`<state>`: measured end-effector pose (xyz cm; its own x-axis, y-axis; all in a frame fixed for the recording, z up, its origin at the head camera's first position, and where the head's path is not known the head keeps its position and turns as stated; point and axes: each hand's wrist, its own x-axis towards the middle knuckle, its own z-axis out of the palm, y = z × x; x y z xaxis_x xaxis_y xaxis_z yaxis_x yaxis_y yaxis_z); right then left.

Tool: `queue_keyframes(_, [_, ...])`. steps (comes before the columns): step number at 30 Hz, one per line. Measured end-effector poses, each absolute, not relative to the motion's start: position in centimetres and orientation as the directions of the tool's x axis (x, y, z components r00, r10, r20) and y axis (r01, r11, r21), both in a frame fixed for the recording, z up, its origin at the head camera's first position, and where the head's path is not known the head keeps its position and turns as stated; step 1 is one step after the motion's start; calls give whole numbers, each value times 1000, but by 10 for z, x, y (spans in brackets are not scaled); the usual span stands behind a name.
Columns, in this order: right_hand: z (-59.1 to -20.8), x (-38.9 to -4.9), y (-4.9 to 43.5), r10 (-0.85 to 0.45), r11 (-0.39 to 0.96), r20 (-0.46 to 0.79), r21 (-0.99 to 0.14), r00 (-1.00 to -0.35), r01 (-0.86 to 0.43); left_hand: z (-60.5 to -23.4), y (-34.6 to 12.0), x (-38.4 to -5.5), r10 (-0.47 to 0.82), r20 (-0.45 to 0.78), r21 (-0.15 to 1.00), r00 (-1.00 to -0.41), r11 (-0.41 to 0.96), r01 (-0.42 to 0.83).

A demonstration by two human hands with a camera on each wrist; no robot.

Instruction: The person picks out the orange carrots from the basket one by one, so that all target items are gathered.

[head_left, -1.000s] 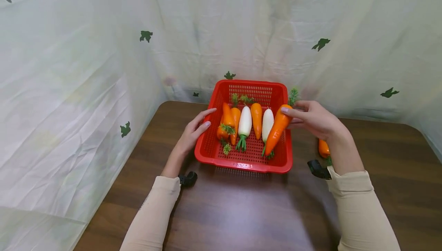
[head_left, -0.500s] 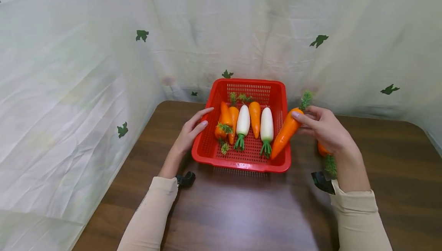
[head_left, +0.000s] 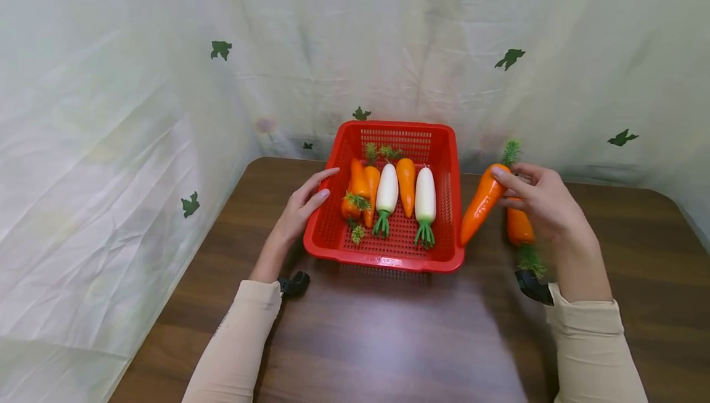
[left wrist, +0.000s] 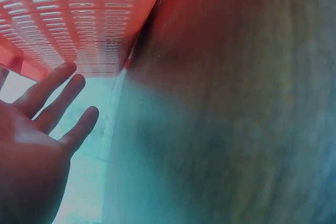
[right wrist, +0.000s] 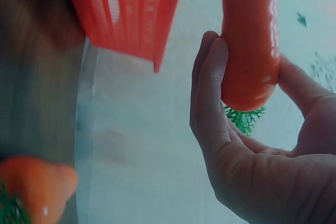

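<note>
My right hand (head_left: 546, 201) pinches an orange carrot (head_left: 484, 203) near its leafy top, thumb on one side and fingers on the other. The carrot hangs tilted, tip down, by the right rim of a red plastic basket (head_left: 383, 262). Several carrots (head_left: 407, 184) and two white radishes (head_left: 425, 193) lie inside that basket. My left hand (head_left: 299, 209) is at the basket's left side, its fingers extended; in the left wrist view, the fingers (left wrist: 79, 129) spread beside the slotted wall. Whether they press on it, I cannot tell.
Another carrot (head_left: 519, 227) lies on the brown wooden table (head_left: 388, 335) to the right of the basket, partly behind my right hand. A pale curtain (head_left: 399, 39) with green leaf and bird shapes hangs behind and to the left.
My right hand has moved right with the carrot, out from over the basket to beyond its right rim. The left hand stays at the basket's left side. The view has shifted slightly.
</note>
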<state>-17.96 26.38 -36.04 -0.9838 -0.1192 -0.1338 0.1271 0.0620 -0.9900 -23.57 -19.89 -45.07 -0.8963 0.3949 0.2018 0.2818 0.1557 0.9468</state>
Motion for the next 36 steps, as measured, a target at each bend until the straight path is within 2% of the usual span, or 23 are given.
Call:
queue_keyframes(5, [-363,-181,285,-60,-96,-180,-978,-982,185,-451,-201,-236,396,198,948,-897,156,278])
queue_keyframes(14, [-381,-188,313,63,-139,-225,-967,-972,215,-451,-204,-237,387,194,948,-901,162,274])
queue_keyframes(23, [-403,-193,344,147,129,-222,-962,-964,241,-452,-201,-236,400,191,954,-897,140,265])
queue_keyframes(28, [-414,-199,356,197,376,-230,-880,-953,290,-451,-200,-236,392,189,954,-901,145,263])
queue_keyframes(30, [-419,-201,359,200,432,-247,-847,-948,311,-451,-200,-236,394,185,955,-900,146,260])
queue_keyframes(36, [-435,-209,361,163,456,-273,-831,-948,318,-452,-199,-235,396,191,954,-898,142,265])
